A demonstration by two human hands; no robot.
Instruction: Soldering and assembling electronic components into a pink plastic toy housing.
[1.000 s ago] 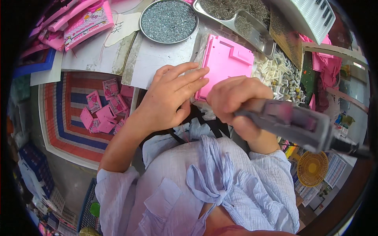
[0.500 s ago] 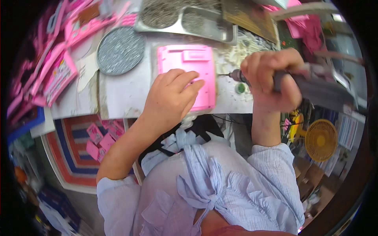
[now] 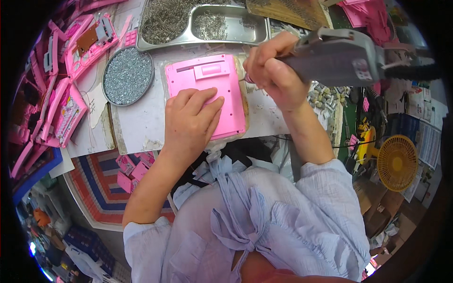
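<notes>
A flat pink plastic casing, with small screw holes and a raised block near its far end, lies on the worktable in front of me. My left hand rests on its left part, fingers stretched out over the surface. My right hand is wrapped round a grey electric screwdriver, held tilted with its body off to the right. The front end of the screwdriver is at the casing's far right edge; my fingers hide part of it, and I cannot tell whether the bit touches the casing.
Left of the casing stands a round dish full of small screws. A metal tray with more small metal parts lies beyond. Pink plastic parts pile up at the left. Below the table is a striped container; a yellow fan stands right.
My right hand has brought the screwdriver leftward and farther away, up to the casing's far right edge. My left hand still lies on the casing. The whole view has shifted slightly.
</notes>
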